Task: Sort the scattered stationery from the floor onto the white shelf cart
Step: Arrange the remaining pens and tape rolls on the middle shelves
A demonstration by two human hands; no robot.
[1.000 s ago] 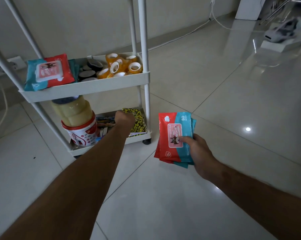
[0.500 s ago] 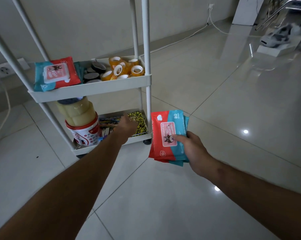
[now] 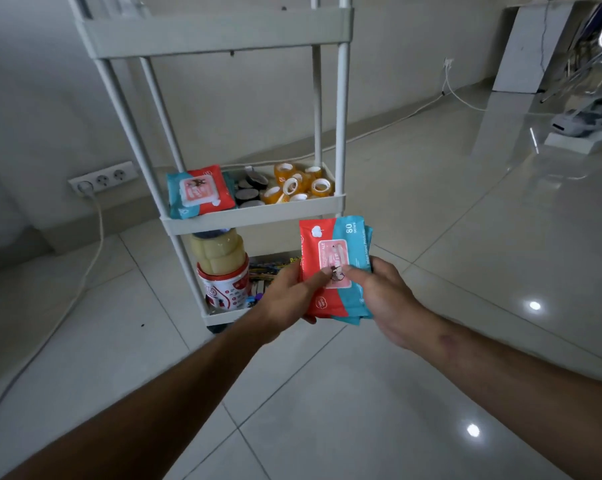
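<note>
From the head view, both hands clasped a stack of red-and-teal plastic wet-wipe packs [image 3: 334, 268] just in front of the white three-tier shelf cart [image 3: 254, 216]: left hand [image 3: 285, 299] gripping its left edge, right hand [image 3: 382, 299] its right.

Glossy pale grey tiled floor [image 3: 379, 393] reflecting ceiling light spots; plain off-white wall [image 3: 240, 109] with a white triple socket strip [image 3: 102, 177] near the baseboard.
</note>
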